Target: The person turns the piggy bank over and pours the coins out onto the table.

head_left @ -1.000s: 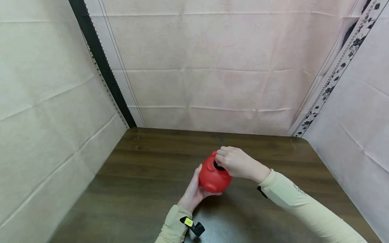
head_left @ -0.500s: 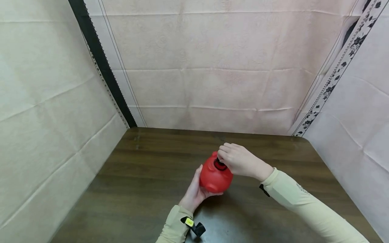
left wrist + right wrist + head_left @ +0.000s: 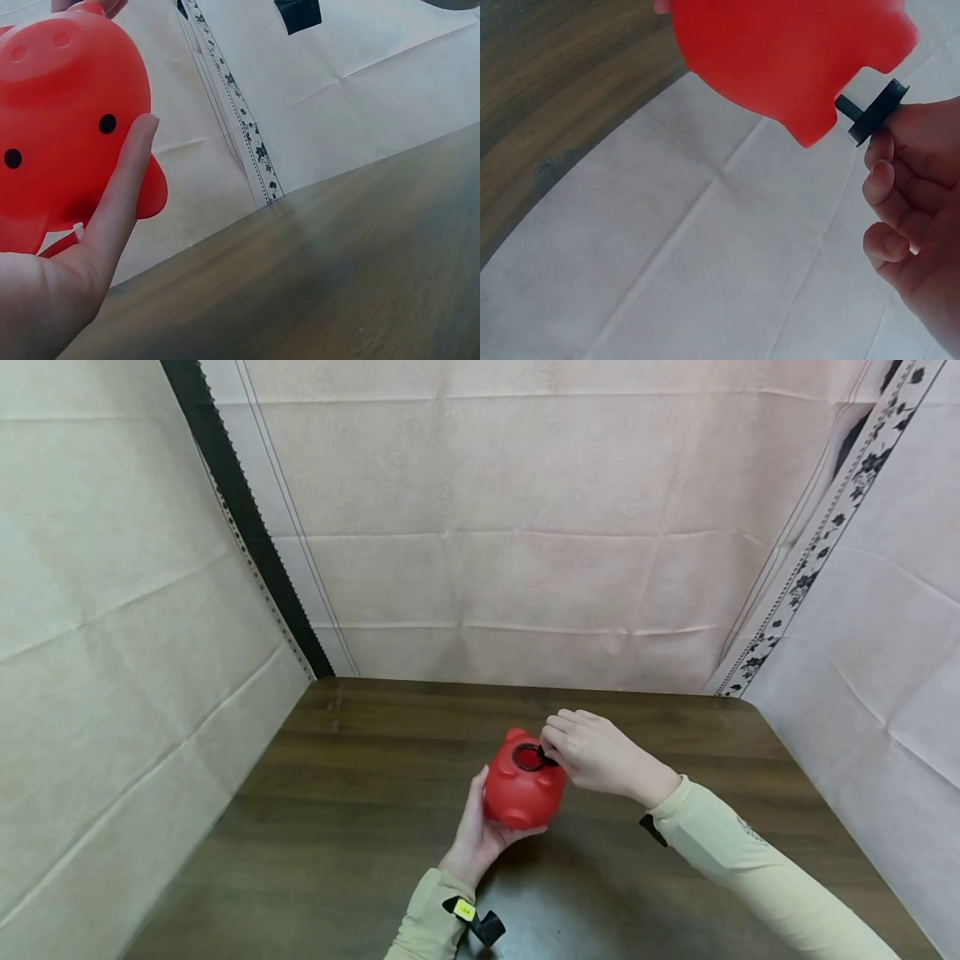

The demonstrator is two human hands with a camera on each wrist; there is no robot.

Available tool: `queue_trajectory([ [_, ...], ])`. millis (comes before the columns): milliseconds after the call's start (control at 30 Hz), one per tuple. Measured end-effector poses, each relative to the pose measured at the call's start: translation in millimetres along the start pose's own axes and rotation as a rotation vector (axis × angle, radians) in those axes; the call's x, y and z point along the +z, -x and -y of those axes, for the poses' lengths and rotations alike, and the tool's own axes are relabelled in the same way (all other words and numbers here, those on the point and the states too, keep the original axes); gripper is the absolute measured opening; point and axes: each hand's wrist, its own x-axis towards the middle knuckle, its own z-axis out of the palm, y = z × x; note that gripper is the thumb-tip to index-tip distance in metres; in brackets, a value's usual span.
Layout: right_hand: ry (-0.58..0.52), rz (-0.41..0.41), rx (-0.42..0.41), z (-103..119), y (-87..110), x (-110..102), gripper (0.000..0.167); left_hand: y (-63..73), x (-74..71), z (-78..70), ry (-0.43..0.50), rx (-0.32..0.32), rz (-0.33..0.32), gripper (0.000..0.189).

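Observation:
A red piggy bank [image 3: 523, 797] is held up over the table by my left hand [image 3: 480, 839], its thumb along one side. In the left wrist view the piggy bank [image 3: 67, 112] shows its snout and black dot eyes upside down. A round hole with a black rim [image 3: 528, 757] faces up on its underside. My right hand [image 3: 596, 756] pinches a black plug [image 3: 881, 112] beside that hole. The plug's disc stands apart from the red body in the right wrist view. Its narrow stem points at the bank, and the stem's tip is partly hidden by a foot.
A dark wooden table [image 3: 360, 793] lies below both hands. Pale cloth walls [image 3: 487, 527] rise behind it and on both sides. The left wrist carries a strap with a small camera [image 3: 487, 928].
My right hand has drawn the black plug up and to the right off the piggy bank, baring the hole. My left hand has tilted the piggy bank and shifted it slightly left.

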Motion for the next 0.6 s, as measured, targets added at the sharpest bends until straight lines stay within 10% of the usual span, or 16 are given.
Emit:
queue_trajectory([
  [600,0.001,-0.013,0.091,-4,20.4,-8,0.018,-0.1,2.8,3.1,0.201,0.091,0.031,0.064],
])
